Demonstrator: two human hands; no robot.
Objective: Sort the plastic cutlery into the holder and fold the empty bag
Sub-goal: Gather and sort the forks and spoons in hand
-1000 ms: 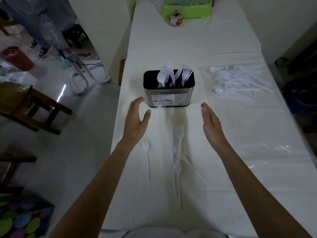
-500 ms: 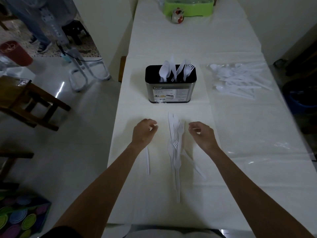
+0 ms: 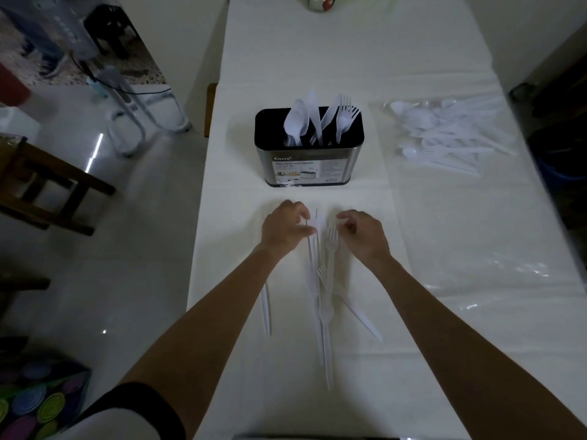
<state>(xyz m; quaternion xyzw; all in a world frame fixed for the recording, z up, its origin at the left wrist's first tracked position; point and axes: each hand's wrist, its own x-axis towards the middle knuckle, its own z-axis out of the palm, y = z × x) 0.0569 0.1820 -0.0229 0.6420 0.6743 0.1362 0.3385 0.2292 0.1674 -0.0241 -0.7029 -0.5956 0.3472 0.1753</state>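
Note:
A black and steel holder [image 3: 309, 160] stands mid-table with white spoons, knives and forks upright in it. In front of it lies a narrow pile of white plastic cutlery [image 3: 322, 296], lengthwise toward me. My left hand [image 3: 284, 231] rests at the pile's far end, thumb and fingers pinched on a plastic knife [image 3: 313, 246]. My right hand [image 3: 363, 238] hovers just right of a fork head [image 3: 332, 238], fingers curled and slightly apart, holding nothing that I can see. A clear bag of cutlery [image 3: 444, 134] lies at the right.
A single white piece [image 3: 265, 309] lies left of the pile and a knife [image 3: 360, 317] lies angled to its right. Clear plastic film [image 3: 508, 274] is spread at the right edge. A wooden chair [image 3: 47, 185] stands on the floor to the left.
Both hands dropped from beside the holder toward the pile and closed in on its far end. The left fingers have pinched onto a knife.

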